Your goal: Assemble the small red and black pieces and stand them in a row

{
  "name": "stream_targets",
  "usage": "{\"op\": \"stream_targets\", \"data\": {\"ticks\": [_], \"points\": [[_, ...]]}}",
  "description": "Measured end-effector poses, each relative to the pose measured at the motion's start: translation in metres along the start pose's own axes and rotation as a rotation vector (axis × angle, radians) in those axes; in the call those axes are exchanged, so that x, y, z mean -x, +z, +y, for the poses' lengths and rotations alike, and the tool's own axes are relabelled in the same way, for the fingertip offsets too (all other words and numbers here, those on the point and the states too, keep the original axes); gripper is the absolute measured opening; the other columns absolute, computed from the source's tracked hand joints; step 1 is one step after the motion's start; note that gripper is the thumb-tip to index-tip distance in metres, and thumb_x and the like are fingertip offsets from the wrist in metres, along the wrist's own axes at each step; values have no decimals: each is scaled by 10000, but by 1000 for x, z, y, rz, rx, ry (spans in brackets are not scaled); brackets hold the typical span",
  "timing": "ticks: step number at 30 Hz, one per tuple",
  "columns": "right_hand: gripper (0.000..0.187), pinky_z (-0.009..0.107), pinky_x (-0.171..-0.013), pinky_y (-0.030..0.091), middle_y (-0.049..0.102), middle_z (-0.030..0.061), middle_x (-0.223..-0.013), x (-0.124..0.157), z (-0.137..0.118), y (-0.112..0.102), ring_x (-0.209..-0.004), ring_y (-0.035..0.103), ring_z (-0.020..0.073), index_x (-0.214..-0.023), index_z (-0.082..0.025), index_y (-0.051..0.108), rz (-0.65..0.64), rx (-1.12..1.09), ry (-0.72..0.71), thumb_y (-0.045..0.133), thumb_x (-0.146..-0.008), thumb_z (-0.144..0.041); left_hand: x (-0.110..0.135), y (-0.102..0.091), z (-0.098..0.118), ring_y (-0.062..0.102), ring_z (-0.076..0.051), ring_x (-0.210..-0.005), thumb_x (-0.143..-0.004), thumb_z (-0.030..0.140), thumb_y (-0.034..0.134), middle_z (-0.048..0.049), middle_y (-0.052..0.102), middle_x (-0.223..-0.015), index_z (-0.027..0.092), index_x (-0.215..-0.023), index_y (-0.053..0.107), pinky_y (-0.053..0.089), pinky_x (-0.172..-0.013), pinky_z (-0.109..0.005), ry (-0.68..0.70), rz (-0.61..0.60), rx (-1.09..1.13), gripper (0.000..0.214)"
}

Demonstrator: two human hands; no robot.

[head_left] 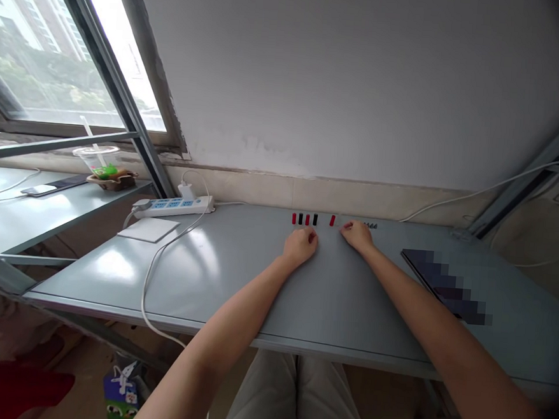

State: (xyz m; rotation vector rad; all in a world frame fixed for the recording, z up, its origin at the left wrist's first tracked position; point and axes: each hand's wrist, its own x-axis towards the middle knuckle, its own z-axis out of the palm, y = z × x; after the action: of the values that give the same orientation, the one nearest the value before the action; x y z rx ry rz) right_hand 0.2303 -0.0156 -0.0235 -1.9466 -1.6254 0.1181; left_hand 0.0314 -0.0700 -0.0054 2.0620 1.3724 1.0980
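My left hand (300, 247) rests on the grey table with its fingers curled closed. Whatever it might hold is hidden. Just beyond it stands a row of several small upright pieces, a red piece (293, 218) and a black piece (300, 218) among them, alternating in colour. To the right, my right hand (358, 235) lies low over the table, its thumb and fingers pinched together; I cannot make out anything between them. Between the hands, near the wall, is a separate red piece (332, 220), slightly tilted. Small dark items (372, 226) lie just right of my right hand.
A white power strip (177, 205) and a flat white pad (148, 229) are at the left, with a white cable (149, 270) running over the table's front edge. A dark flat device (439, 284), partly pixelated, lies right. A lidded cup (105, 162) stands on the neighbouring table.
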Motion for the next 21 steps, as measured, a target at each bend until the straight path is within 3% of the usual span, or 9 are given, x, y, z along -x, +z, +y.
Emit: {"op": "stream_targets", "data": {"ticks": [4,8,16,21], "points": [[367,336,-789,420,643,109,-955,-9,-2,5,-920,578,240,-935,-160,623,-97,3,54,640,-658,-401,1,-3,2,522,-161,-662,-747,218,473,-43,594,-675,190,-707,594,398,-669,-271,-14,-66,-99,131],[463,330,-815,410,631,110,-1034,-12,-14,10,-978,562,246,-999,-158,616,-132,29,100,625,-659,-473,0,-4,2,530,-155,-669,-778,246,430,-45,624,-745,189,-768,599,403,-646,-264,11,-94,-222,179],[273,325,-792,408,651,93,-983,-9,-32,22,-940,579,228,-935,-174,627,-84,62,78,544,-758,-364,1,-4,5,553,-161,-677,-794,249,426,-47,640,-755,188,-785,609,411,-622,-259,43,-88,-280,193],[204,308,-743,415,664,75,-921,5,-32,16,-888,592,215,-877,-183,632,-116,56,26,539,-767,-328,0,-3,4,563,-169,-695,-792,235,433,-52,639,-761,186,-790,617,417,-623,-262,51,-93,-275,191]]}}
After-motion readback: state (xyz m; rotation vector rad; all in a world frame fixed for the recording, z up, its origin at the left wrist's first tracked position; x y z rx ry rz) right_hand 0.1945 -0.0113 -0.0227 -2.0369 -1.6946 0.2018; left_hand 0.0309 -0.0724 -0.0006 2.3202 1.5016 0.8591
